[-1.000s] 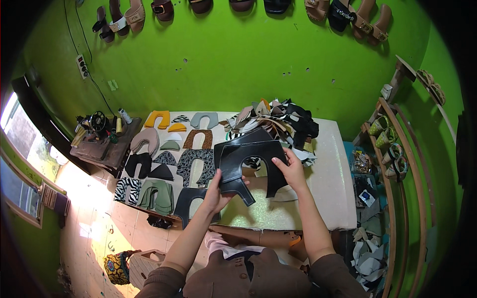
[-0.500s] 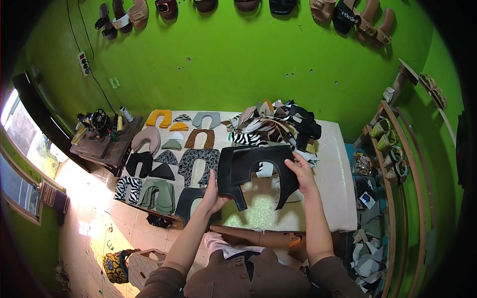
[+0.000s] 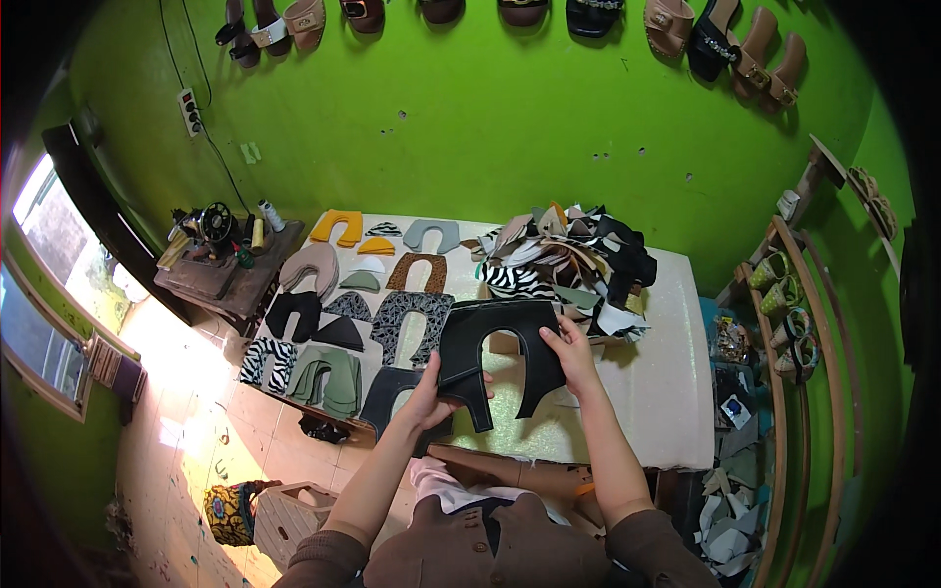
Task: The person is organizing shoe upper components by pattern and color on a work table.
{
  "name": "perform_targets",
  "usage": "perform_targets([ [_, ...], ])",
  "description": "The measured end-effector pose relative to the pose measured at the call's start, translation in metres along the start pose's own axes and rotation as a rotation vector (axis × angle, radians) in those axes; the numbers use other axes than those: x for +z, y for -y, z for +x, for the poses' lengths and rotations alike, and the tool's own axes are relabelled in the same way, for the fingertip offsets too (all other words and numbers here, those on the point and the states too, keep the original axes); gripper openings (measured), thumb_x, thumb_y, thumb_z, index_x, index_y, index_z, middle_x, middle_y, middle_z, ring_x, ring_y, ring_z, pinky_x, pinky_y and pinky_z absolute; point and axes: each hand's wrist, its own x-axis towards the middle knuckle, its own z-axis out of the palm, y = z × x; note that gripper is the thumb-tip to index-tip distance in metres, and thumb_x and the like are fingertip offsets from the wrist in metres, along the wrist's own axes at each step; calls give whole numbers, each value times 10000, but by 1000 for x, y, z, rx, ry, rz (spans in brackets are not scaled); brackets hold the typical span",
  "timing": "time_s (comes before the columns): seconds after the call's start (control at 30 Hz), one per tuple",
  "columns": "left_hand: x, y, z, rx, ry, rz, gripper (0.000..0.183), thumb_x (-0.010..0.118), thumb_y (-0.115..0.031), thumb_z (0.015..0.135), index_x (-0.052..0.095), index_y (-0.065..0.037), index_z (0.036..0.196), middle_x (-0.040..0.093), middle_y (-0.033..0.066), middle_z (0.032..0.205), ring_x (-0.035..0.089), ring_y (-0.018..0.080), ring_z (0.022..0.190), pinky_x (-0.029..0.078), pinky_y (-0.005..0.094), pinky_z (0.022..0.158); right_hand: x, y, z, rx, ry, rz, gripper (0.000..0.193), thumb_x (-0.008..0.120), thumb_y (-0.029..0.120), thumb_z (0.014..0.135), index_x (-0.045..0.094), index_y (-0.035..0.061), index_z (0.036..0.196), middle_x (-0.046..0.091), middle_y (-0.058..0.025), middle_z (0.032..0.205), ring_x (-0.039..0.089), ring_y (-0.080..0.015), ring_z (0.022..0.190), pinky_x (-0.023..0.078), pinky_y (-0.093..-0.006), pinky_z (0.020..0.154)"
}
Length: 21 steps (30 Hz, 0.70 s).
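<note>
Over the near part of the table (image 3: 667, 392) I hold black U-shaped shoe upper pieces (image 3: 510, 323), lying one over another with their edges slightly offset at the lower left. My left hand (image 3: 428, 400) grips their lower left leg, fingers partly hidden behind. My right hand (image 3: 570, 355) pinches the right side, thumb on top. Just left of my left hand, another dark U-shaped piece (image 3: 380, 392) lies on the table. Beyond it is a grey-and-black patterned upper piece (image 3: 384, 328).
Rows of cut pieces, such as yellow (image 3: 338, 225), zebra-striped (image 3: 257, 365) and green (image 3: 333, 377), cover the table's left. A heap of scraps (image 3: 559, 255) is at the back. A sewing machine (image 3: 211, 230) stands left; a wooden rack with sandals (image 3: 774, 294) stands right.
The black pieces were spread apart sideways and now overlap almost fully. My right hand has moved slightly left and closer to my left hand. The view has shifted a little.
</note>
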Motion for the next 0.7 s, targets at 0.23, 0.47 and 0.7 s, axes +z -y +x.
perform_targets([
  [0.23, -13, -1, -12, 1, 20, -104, 664, 226, -562, 915, 443, -13, 1218, 585, 197, 1051, 575, 347, 992, 424, 445, 910, 13, -14, 7, -21, 12, -1, 249, 584, 92, 855, 536, 14, 1087, 614, -19, 921, 567, -58, 794, 464, -181, 671],
  [0.47, -33, -12, -22, 3, 11, -208, 616, 251, -556, 909, 478, -35, 1146, 594, 185, 878, 604, 307, 747, 500, 418, 717, 46, -19, -2, 8, 51, 63, 308, 547, 92, 864, 485, 22, 1158, 537, -71, 1135, 466, -109, 1092, 347, -235, 935],
  [0.7, -64, -41, -48, 37, -99, -127, 517, 290, -461, 943, 476, -15, 1127, 615, 172, 864, 624, 260, 727, 540, 371, 662, 69, -54, -7, 323, 233, 275, 291, 561, 123, 865, 509, 29, 1135, 620, -48, 958, 609, -108, 792, 502, -228, 676],
])
